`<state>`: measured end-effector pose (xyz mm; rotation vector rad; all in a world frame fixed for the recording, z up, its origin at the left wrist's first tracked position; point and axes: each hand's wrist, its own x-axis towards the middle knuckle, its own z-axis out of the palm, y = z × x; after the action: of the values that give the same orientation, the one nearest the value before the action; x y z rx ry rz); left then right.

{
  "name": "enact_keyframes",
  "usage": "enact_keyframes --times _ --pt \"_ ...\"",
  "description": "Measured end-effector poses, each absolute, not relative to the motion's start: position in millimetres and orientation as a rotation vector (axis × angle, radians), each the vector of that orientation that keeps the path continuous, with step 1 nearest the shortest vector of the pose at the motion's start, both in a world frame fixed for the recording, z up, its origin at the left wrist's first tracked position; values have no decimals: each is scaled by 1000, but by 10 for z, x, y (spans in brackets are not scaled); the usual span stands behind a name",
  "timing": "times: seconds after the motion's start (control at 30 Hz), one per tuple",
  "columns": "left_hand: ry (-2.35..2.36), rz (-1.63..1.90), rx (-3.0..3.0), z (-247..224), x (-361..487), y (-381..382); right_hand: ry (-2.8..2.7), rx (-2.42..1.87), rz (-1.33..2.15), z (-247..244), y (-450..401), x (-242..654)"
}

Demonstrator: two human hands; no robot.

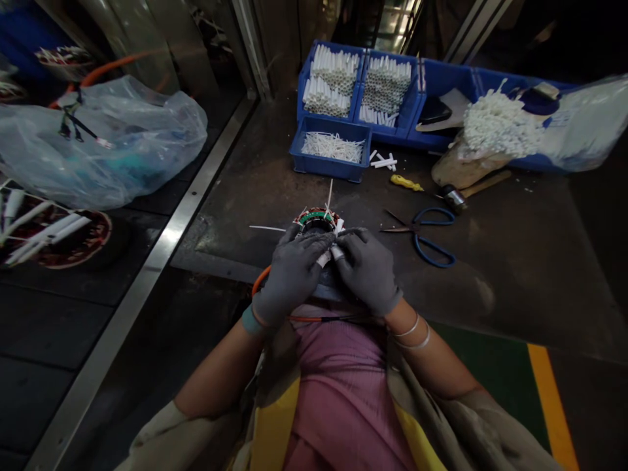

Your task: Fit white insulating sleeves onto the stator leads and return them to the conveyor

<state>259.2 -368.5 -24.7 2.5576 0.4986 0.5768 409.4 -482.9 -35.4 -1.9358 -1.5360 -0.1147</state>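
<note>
A motor stator [320, 214], ring-shaped with copper windings and a green band, sits at the table's near edge. Thin white ties [330, 195] stick out from its far and left sides. My left hand [294, 265], in a grey glove, is closed over the stator's near left side, its fingertips reaching the middle. From the right, my right hand [367, 265], also gloved, pinches a short white sleeve [337, 251] at the stator's near right rim. Both hands' fingertips nearly meet there, and they hide the stator's near part and the wire ends.
Blue bins [356, 118] of white tubes and a small tray [331, 169] of white ties stand at the back. Scissors [434, 226], a yellow-handled screwdriver [406, 183] and a hammer [454, 197] lie right. Leftward are a plastic bag [132, 137] and another stator [93, 252].
</note>
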Motion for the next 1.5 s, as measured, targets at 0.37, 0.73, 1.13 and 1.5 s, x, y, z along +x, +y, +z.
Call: enact_keyframes --times 0.37,0.73,1.13,1.5 --pt "490 573 2598 -261 2582 -3680 -1533 -1795 -183 -340 -5058 4111" --pt "462 525 2583 -192 2570 -3650 -1612 -1976 -157 -315 -4822 4112" --pt "338 401 2757 -136 2611 -3464 -2021 -1830 2 -38 -4243 4236" --pt "171 357 2848 -231 2351 -3029 -950 -1746 -366 40 -4734 5991"
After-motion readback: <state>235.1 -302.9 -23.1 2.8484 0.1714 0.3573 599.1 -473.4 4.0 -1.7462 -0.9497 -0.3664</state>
